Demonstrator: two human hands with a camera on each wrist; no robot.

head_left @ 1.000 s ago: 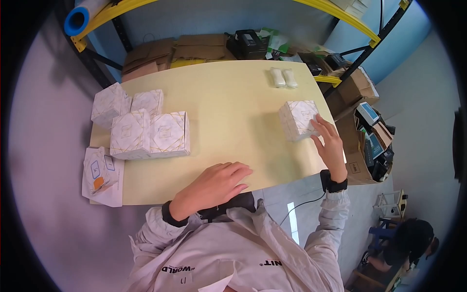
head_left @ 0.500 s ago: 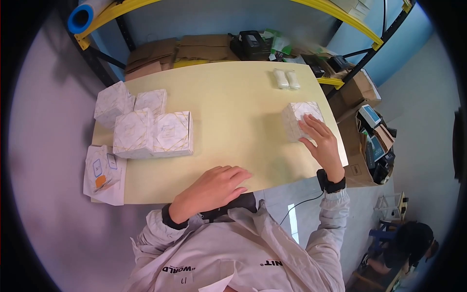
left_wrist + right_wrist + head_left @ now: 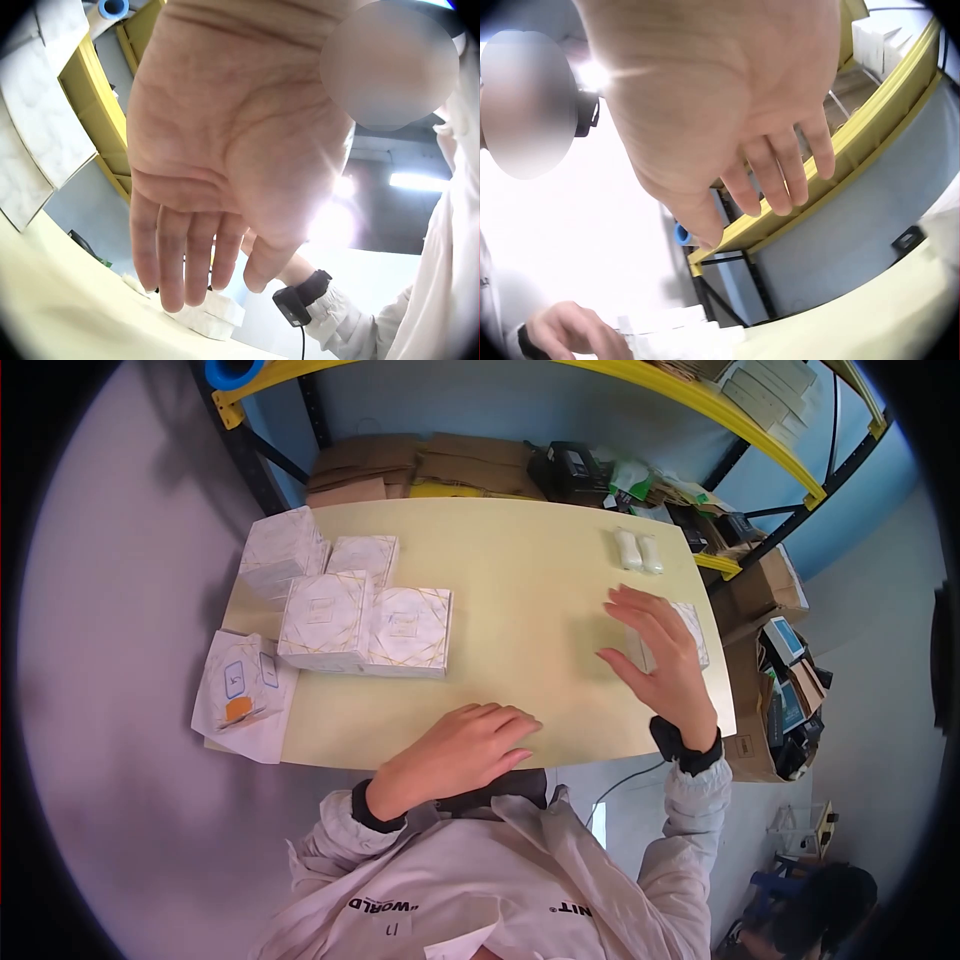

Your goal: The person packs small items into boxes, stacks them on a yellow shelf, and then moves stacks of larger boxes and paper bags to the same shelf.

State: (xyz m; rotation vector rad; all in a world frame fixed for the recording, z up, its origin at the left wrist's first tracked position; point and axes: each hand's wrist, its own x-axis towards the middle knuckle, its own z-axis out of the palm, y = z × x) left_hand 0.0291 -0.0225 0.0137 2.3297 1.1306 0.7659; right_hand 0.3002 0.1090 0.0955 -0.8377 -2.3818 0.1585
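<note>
My right hand, its fingers extended and slightly spread, overlaps a white marbled box with gold lines at the table's right side in the head view. Much of that box is hidden behind the hand. In the right wrist view, the palm shows with nothing in it. My left hand is by the table's front edge, fingers relaxed. Its palm is bare in the left wrist view. Several matching boxes stand grouped at the left of the table.
Two small white packets lie at the table's back right. A clear wrapped item with an orange label rests on a white sheet at the front left. Behind is a yellow-beamed shelf; a full carton stands to the right.
My right hand has moved from the right side of the single box across its top and leftward, fingers now straighter. My left hand stays nearly still. The head view has shifted, moving the table rightward.
</note>
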